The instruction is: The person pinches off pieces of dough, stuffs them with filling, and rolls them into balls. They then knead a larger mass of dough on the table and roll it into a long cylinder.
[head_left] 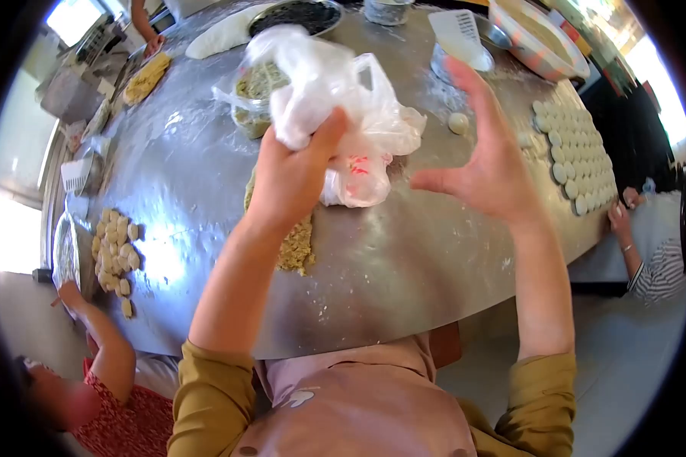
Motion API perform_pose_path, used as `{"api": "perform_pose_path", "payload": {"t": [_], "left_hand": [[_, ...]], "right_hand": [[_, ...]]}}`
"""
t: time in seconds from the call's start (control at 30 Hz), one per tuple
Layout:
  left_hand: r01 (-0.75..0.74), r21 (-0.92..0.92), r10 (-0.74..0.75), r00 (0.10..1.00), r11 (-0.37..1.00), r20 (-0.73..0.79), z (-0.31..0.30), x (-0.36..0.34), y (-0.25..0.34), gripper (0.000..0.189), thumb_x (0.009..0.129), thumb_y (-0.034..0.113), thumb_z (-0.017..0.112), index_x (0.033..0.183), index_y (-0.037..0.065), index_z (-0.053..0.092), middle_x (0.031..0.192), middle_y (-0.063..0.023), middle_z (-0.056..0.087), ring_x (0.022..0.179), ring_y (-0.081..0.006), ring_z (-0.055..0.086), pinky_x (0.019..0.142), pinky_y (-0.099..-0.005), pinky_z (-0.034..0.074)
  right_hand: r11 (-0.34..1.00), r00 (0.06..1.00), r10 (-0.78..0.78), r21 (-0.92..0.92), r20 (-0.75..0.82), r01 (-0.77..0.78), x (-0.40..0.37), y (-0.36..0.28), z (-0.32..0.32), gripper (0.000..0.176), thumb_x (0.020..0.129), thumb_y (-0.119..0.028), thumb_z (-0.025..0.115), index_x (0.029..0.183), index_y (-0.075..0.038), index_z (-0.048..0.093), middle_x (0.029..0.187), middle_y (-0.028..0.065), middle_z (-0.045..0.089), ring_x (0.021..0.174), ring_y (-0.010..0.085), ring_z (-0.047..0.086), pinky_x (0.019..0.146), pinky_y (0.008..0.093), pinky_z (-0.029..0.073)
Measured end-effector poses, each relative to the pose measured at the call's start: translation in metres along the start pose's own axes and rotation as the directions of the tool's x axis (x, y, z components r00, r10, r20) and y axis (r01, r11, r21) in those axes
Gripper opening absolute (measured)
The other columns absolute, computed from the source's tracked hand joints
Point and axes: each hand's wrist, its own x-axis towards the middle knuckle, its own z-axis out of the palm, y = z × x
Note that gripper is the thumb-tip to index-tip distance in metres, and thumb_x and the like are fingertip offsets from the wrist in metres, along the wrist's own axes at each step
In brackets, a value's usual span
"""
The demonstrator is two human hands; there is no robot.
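My left hand [293,171] is closed on a crumpled white plastic bag [377,114] with red print, held up over the metal table [404,266]. To the right of the bag, my right hand [492,167] is open and holds nothing, thumb and fingers spread apart. Beneath my left forearm lies a crumbly yellowish mixture [297,247], partly hidden by the arm. Behind the bag sits a clear bag or wrap with a greenish filling [261,84], also partly covered. A single pale dough ball [458,123] rests beyond my right thumb.
Dough pieces [114,247] are heaped at left; pale rounds [575,156] stand in rows at right. A large bowl [541,38], white dough [221,34], a dark-bottomed pan [297,15] and yellow dough [146,78] occupy the far side. Other people's hands show at the left, right and far edges.
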Motion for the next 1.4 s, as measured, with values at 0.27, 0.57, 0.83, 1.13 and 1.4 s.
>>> {"api": "perform_pose_path", "payload": {"t": [0.27, 0.57, 0.83, 1.13, 1.4], "left_hand": [[-0.415, 0.299, 0.254, 0.854, 0.859, 0.454, 0.076, 0.002, -0.001, 0.020, 0.075, 0.010, 0.061, 0.094, 0.003, 0.061, 0.076, -0.0156, 0.063, 0.080, -0.0373, 0.061, 0.084, -0.0464, 0.041], [-0.081, 0.328, 0.027, 0.986, 0.941, 0.166, -0.035, -0.059, -0.054, 0.046, 0.082, 0.005, 0.064, 0.125, 0.003, 0.048, 0.108, -0.0132, 0.056, 0.101, -0.0245, 0.058, 0.090, -0.0347, 0.045], [0.205, 0.158, -0.170, 0.962, 0.966, -0.212, -0.146, -0.116, -0.059, 0.028, 0.088, 0.000, 0.057, 0.116, -0.001, 0.054, 0.101, -0.0066, 0.059, 0.097, -0.0118, 0.055, 0.085, -0.0257, 0.044], [0.208, 0.258, -0.094, 0.914, 0.943, -0.394, -0.172, -0.141, -0.072, 0.031, 0.089, 0.006, 0.057, 0.119, 0.000, 0.052, 0.110, -0.0079, 0.055, 0.103, -0.0152, 0.053, 0.088, -0.0280, 0.042], [0.241, 0.540, -0.048, 0.937, 0.807, -0.346, -0.166, -0.106, -0.107, 0.063, 0.089, 0.026, 0.058, 0.141, 0.003, 0.032, 0.136, -0.0194, 0.045, 0.128, -0.0294, 0.041, 0.102, -0.0380, 0.036]], "right_hand": [[0.560, 0.767, 0.599, 0.565, 0.229, -0.606, -0.052, 0.081, 0.130, 0.071, 0.078, -0.030, 0.072, 0.134, -0.007, 0.035, 0.130, 0.0119, 0.049, 0.116, 0.0262, 0.051, 0.096, 0.0389, 0.043], [0.099, 0.511, 0.853, 0.928, 0.106, -0.358, 0.018, 0.098, 0.122, 0.046, 0.085, -0.021, 0.064, 0.124, -0.001, 0.050, 0.123, 0.0093, 0.055, 0.113, 0.0206, 0.053, 0.094, 0.0351, 0.044], [0.645, 0.762, 0.641, 0.604, -0.093, -0.468, 0.169, 0.081, 0.060, 0.069, 0.090, -0.051, 0.055, 0.129, 0.006, 0.048, 0.128, 0.0098, 0.053, 0.116, 0.0169, 0.048, 0.102, 0.0285, 0.034], [0.838, 0.839, 0.541, 0.047, 0.060, -0.543, 0.172, 0.185, 0.109, 0.048, 0.080, -0.030, 0.072, 0.112, 0.002, 0.058, 0.103, 0.0090, 0.062, 0.093, 0.0177, 0.059, 0.085, 0.0309, 0.045], [0.833, 0.855, 0.401, 0.258, 0.329, -0.490, 0.045, 0.027, 0.184, 0.047, 0.090, -0.041, 0.059, 0.115, -0.002, 0.059, 0.114, 0.0143, 0.061, 0.106, 0.0243, 0.057, 0.093, 0.0342, 0.042]]}}
